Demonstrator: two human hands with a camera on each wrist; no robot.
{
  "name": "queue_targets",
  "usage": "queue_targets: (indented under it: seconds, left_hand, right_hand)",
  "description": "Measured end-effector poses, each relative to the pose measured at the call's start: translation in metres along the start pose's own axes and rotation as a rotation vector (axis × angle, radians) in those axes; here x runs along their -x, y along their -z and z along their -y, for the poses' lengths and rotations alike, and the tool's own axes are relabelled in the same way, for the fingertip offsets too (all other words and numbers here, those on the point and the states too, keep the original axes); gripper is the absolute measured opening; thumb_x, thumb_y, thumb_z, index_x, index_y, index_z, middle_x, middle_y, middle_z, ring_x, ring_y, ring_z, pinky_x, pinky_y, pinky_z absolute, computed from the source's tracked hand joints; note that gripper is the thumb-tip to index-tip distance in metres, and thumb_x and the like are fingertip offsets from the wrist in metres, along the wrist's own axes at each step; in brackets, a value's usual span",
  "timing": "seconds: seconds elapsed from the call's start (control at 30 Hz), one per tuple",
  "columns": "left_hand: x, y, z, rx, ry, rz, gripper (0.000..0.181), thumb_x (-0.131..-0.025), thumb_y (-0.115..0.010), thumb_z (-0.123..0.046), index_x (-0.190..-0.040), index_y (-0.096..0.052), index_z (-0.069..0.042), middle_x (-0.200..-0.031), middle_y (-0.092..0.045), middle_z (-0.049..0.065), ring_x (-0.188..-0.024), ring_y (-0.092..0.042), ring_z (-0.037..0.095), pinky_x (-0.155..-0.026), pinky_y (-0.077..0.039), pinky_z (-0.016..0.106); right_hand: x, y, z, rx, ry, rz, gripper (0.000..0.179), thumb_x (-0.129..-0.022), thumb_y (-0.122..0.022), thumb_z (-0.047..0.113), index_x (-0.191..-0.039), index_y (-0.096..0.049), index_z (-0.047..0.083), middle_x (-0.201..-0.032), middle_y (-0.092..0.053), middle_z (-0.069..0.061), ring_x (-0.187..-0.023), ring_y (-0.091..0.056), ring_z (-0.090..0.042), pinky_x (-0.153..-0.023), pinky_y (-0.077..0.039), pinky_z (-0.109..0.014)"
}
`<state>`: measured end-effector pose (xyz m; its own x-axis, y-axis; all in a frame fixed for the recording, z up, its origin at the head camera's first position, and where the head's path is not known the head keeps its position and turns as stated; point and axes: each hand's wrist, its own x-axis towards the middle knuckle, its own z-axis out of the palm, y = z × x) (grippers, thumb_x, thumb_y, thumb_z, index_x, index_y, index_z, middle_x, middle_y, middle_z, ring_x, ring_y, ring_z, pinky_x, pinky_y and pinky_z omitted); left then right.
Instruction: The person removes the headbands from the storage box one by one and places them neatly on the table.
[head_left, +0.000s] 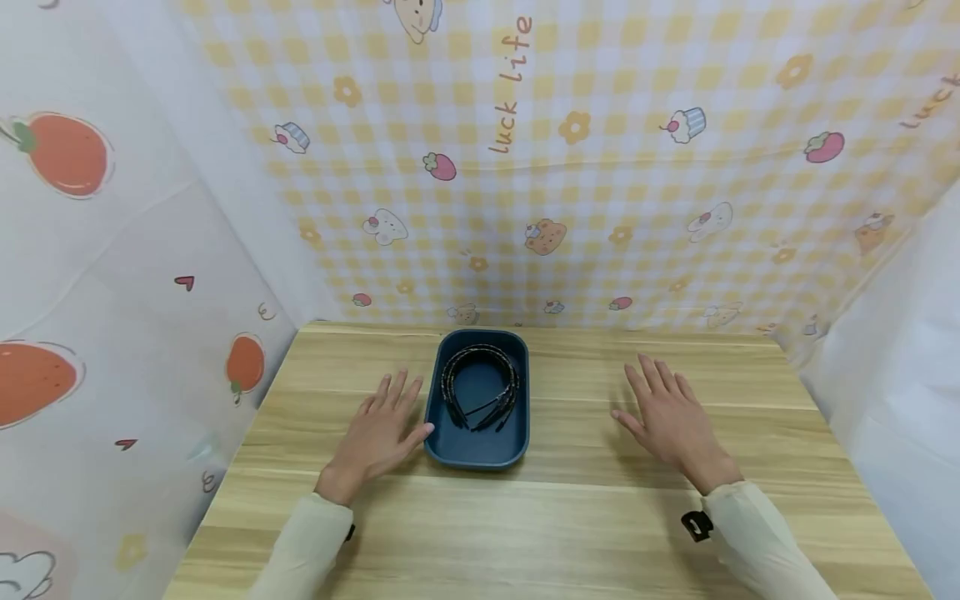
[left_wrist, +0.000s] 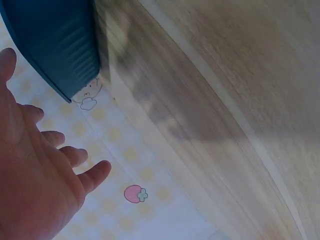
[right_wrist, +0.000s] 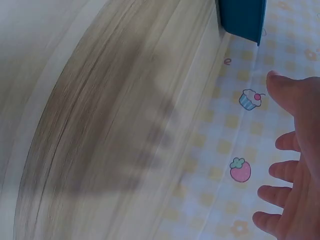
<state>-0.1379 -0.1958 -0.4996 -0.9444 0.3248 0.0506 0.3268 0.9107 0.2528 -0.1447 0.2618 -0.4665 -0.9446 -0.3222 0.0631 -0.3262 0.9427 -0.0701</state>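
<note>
Several dark headbands (head_left: 480, 354), some with a speckled pattern, lie nested together inside a dark blue rectangular tray (head_left: 480, 454) on the table. My left hand (head_left: 378, 433) is at the tray's left side, fingers spread and straight, its thumb near the rim; whether it touches is unclear. My right hand (head_left: 667, 417) hovers to the right of the tray, well apart from it, with fingers extended and holding nothing. Both wrist views show an outer wall of the blue tray (left_wrist: 65, 50) and the bare palm side of each hand; the headbands are hidden there.
A light wood-grain table (head_left: 577, 525) carries the tray near its back edge. Behind it hangs a yellow checked cloth (head_left: 600, 192) with cartoon prints. A white cloth with fruit prints (head_left: 150, 250) stands at left, and plain white cloth (head_left: 900, 350) at right.
</note>
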Motion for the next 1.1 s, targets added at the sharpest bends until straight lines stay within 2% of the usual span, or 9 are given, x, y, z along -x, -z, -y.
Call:
queue_targets:
  seconds: [0.33,0.6,0.73,0.9,1.1]
  left_hand:
    - [-0.004,-0.005,-0.01,0.034,0.013,0.014,0.078,-0.099,-0.04,-0.061,-0.16,-0.018,-0.018,-0.165,-0.013,0.012,-0.15,-0.017,0.039,-0.111,-0.027,0.062]
    - [-0.007,-0.008,-0.017,0.05,0.041,0.005,0.074,-0.101,-0.045,-0.053,-0.16,-0.019,-0.017,-0.163,-0.02,0.016,-0.147,-0.025,0.041,-0.107,-0.031,0.063]
    - [-0.008,-0.007,-0.02,0.054,0.054,0.021,0.075,-0.101,-0.042,-0.056,-0.16,-0.018,-0.017,-0.163,-0.021,0.016,-0.148,-0.024,0.041,-0.108,-0.031,0.063]
    - [-0.01,-0.005,-0.027,0.078,0.073,0.029,0.076,-0.101,-0.041,-0.057,-0.16,-0.018,-0.015,-0.163,-0.021,0.016,-0.147,-0.026,0.04,-0.109,-0.03,0.063]
    - [-0.013,-0.005,-0.034,0.107,0.094,0.006,0.076,-0.101,-0.042,-0.055,-0.16,-0.017,-0.014,-0.161,-0.025,0.018,-0.145,-0.031,0.037,-0.108,-0.033,0.061]
  right_hand:
    - [-0.009,-0.002,0.01,-0.031,0.013,0.017,0.075,-0.099,-0.054,0.046,-0.153,-0.03,-0.001,-0.16,-0.02,-0.027,-0.144,-0.023,-0.05,-0.112,-0.023,-0.065]
    - [-0.021,-0.004,0.023,-0.14,0.048,0.012,0.072,-0.1,-0.054,0.041,-0.152,-0.03,-0.003,-0.157,-0.024,-0.029,-0.141,-0.029,-0.05,-0.11,-0.028,-0.062]
    - [-0.026,-0.007,0.028,-0.199,0.06,0.003,0.07,-0.1,-0.057,0.038,-0.151,-0.031,-0.003,-0.157,-0.026,-0.029,-0.139,-0.033,-0.05,-0.109,-0.031,-0.061]
    - [-0.031,-0.009,0.035,-0.221,0.064,0.005,0.069,-0.1,-0.057,0.038,-0.151,-0.033,-0.002,-0.157,-0.026,-0.028,-0.138,-0.034,-0.05,-0.107,-0.034,-0.062]
    - [-0.037,-0.01,0.043,-0.248,0.065,0.002,0.069,-0.1,-0.057,0.037,-0.151,-0.032,-0.001,-0.157,-0.027,-0.027,-0.138,-0.036,-0.05,-0.105,-0.036,-0.062]
